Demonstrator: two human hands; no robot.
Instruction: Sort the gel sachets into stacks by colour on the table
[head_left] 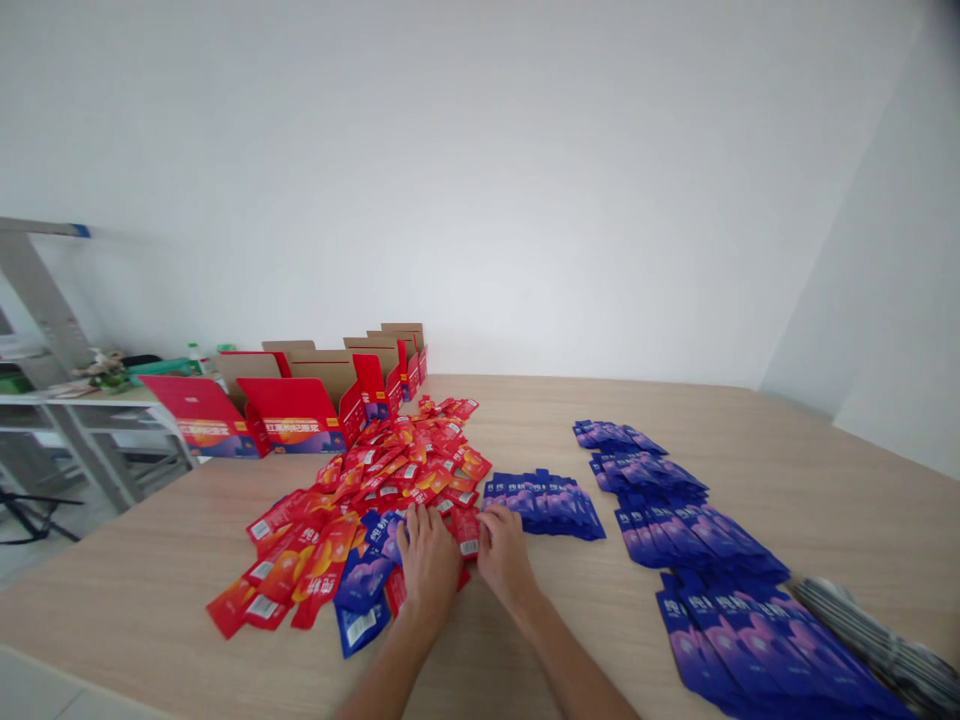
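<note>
**Both hands meet at a red sachet on the edge of the pile**

We have both hands low over the tabletop (540, 610), close together at the near right edge of a loose heap of red sachets (405, 465). Between them lies a single red sachet (468, 535), its white barcode panel facing up. Our right hand (510, 560) has its fingers bent at the right edge of that sachet; we cannot tell whether it is pinched or only touched. Our left hand (431, 560) reaches over the heap with its fingers curled downward, and we cannot tell whether they grip anything, as the back of the hand hides what is beneath.

Just left of that hand, we see a few blue sachets (364, 580) lying at odd angles among the red ones, one of them with its barcode up. Beyond our right hand sits an overlapping row of blue sachets (544, 503). Farther right, four more overlapping blue groups (694, 535) run from near to far, and a tied bundle of grey strips (885, 640) lies beside the nearest.

Behind the heap, at the far left, we have red cardboard boxes (292, 415) standing with their flaps up and brown insides showing. Past them, a side table (112, 398) carries a green-capped bottle (196, 358) and other small items against the white wall (525, 200).
</note>
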